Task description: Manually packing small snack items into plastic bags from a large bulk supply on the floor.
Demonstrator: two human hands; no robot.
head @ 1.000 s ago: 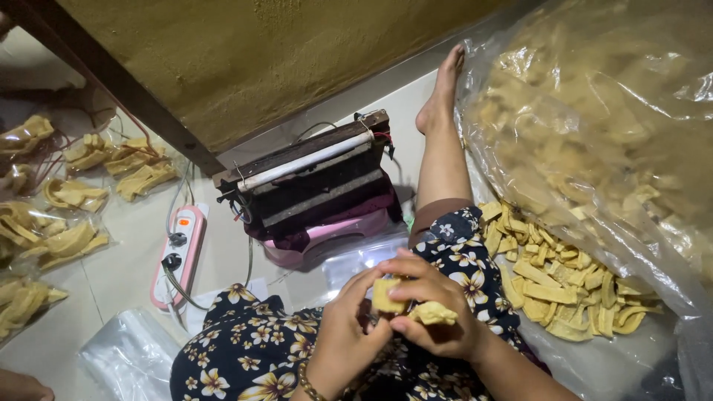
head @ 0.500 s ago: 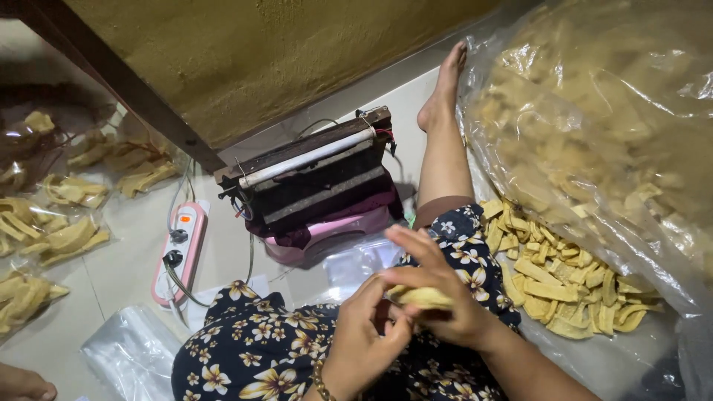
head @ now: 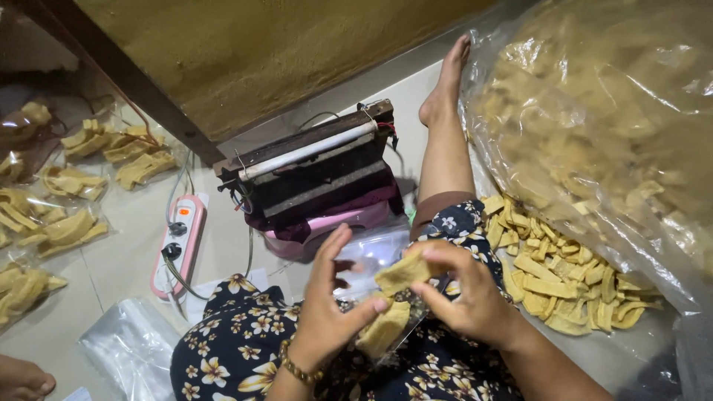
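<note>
head view | right hand (head: 468, 297): fingers pinched on a yellow chip (head: 401, 272) over the lap | left hand (head: 327, 308): fingers spread, thumb steadying a small clear bag (head: 386, 330) of chips | loose chip pile (head: 557, 278) on the floor just right | heat sealer (head: 316, 174) ahead

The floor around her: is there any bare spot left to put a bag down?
Yes: bare tile lies between the power strip and the filled bags, and beyond the sealer toward the wall. Right of the leg, loose chips and the big sack crowd everything.
</note>
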